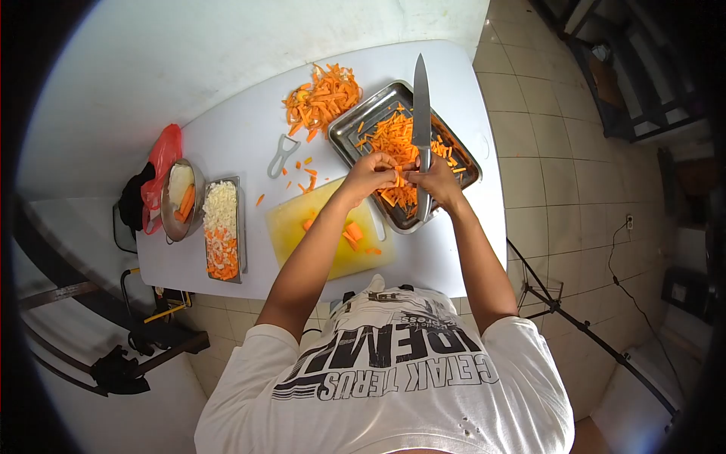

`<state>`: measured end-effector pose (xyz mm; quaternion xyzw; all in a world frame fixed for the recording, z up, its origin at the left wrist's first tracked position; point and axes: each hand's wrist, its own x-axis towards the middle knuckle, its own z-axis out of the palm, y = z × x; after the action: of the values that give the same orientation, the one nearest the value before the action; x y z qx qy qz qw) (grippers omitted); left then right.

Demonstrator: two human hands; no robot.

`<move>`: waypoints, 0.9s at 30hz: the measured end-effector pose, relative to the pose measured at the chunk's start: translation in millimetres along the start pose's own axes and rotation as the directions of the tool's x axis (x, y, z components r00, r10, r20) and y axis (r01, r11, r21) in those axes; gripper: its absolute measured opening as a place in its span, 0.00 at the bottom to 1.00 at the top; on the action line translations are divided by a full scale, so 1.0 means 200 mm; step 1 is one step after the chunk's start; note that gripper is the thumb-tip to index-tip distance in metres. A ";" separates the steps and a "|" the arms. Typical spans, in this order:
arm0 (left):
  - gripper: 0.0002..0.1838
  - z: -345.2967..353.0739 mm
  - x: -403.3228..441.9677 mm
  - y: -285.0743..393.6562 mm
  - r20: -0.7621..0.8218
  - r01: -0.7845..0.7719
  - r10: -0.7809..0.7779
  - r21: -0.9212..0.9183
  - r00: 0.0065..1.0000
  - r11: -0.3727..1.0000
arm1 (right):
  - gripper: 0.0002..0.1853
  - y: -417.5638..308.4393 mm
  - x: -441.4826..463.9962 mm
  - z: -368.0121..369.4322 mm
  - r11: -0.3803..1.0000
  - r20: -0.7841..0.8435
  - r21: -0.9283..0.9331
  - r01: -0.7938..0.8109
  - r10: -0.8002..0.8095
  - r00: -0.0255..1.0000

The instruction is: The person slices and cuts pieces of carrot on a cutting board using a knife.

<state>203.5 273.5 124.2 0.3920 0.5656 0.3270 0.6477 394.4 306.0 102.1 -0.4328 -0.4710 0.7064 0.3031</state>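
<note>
Both hands are over a metal tray (470,168) heaped with cut carrot sticks (395,138). My right hand (440,184) is closed round the handle of a large kitchen knife (421,102), its blade pointing away from me over the tray's far edge. My left hand (370,178) is closed at the fingertips on a few carrot sticks (399,178), close against the right fingers. Just below the left forearm lies a yellow cutting board (302,242) bearing carrot chunks (353,231). The fingers partly hide the pieces between them.
Carrot peelings (324,98) are piled at the back, near a grey peeler (283,156). To the left stand a narrow metal tray (241,227) of diced white and orange pieces, a metal bowl (198,185) with carrots, and a red plastic bag (161,159). A tripod leg (582,329) stands right of the table.
</note>
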 end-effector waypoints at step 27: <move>0.05 -0.52 -0.85 -0.94 -0.656 0.413 0.197 0.650 0.728 0.638 | 0.06 0.31 -0.66 0.09 0.973 -0.231 -0.209 -0.102 0.053 0.971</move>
<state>72.5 50.0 33.9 0.4418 0.8669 0.1335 0.1884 434.5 165.0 91.8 -0.5586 -0.4915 0.6082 0.2767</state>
